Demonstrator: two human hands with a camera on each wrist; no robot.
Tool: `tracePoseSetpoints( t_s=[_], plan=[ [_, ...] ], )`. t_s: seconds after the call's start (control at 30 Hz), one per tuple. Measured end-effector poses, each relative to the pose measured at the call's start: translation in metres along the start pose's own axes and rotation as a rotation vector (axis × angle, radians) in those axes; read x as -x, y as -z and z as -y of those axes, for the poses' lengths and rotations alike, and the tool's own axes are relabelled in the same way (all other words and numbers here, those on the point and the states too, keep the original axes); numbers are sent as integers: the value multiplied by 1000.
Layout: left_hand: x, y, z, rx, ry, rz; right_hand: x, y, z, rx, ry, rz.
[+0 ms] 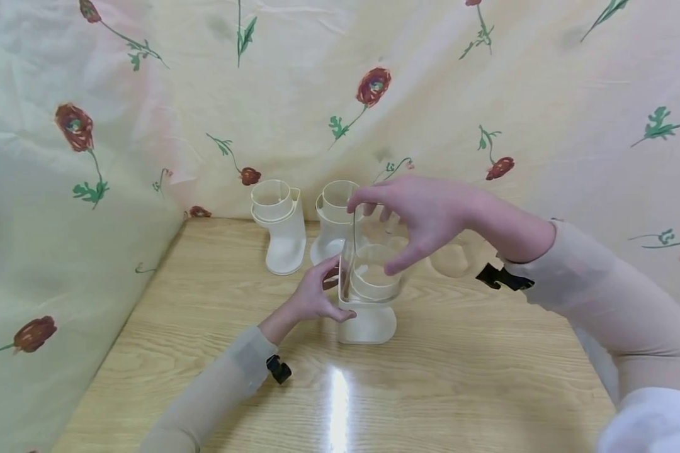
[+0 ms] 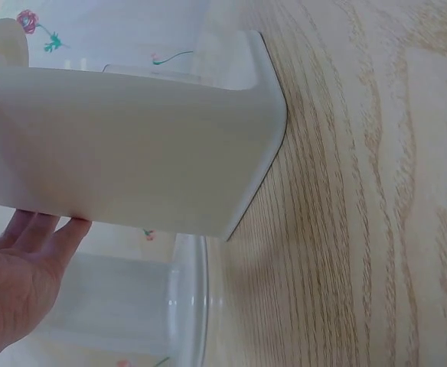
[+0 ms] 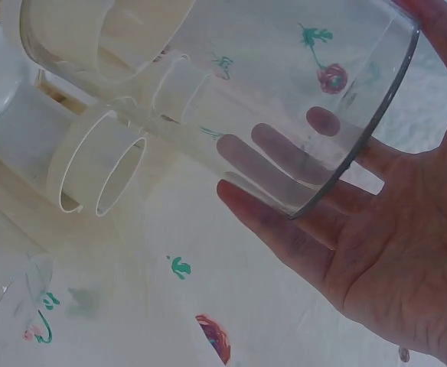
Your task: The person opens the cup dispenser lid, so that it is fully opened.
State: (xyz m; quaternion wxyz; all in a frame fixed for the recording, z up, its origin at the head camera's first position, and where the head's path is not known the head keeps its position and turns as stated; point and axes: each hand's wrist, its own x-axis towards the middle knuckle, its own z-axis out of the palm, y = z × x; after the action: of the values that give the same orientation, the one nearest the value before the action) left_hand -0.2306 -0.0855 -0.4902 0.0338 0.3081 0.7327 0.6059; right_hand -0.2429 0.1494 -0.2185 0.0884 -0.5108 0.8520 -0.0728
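Note:
A white plastic stand [image 1: 368,326] with a round collar at its top stands upright on the table, in the middle of the head view. My left hand [image 1: 315,296] holds its upright side panel [image 2: 124,145], with thumb and fingers at opposite edges. A transparent container [image 3: 285,84] is gripped from above by my right hand [image 1: 422,211], fingers along one side and thumb opposite. The container's lower end is at the stand's collar [image 1: 376,286]; whether it is fully seated I cannot tell. Its rim lies near my right palm in the right wrist view.
Two similar white stands with round collars, a left one [image 1: 286,245] and another [image 1: 324,245] partly hidden, stand behind at the table's back. A transparent round piece [image 1: 452,260] lies at the right. Flowered cloth [image 1: 294,94] hangs behind the wooden table [image 1: 459,377].

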Motion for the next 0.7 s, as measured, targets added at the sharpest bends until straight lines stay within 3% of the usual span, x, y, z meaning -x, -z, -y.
tracePoseSetpoints(
  t_s=[0.3,0.53,0.7],
  plan=[
    [1,-2,-3,-19,11,-1,20,28,7,-39,-71,-55],
    [7,-6,-13,-64,6,-59,45,51,8,-12,-134,-112],
    [5,8,-9,24,-2,77,60,57,6,-12,-196,-129]
  ],
)
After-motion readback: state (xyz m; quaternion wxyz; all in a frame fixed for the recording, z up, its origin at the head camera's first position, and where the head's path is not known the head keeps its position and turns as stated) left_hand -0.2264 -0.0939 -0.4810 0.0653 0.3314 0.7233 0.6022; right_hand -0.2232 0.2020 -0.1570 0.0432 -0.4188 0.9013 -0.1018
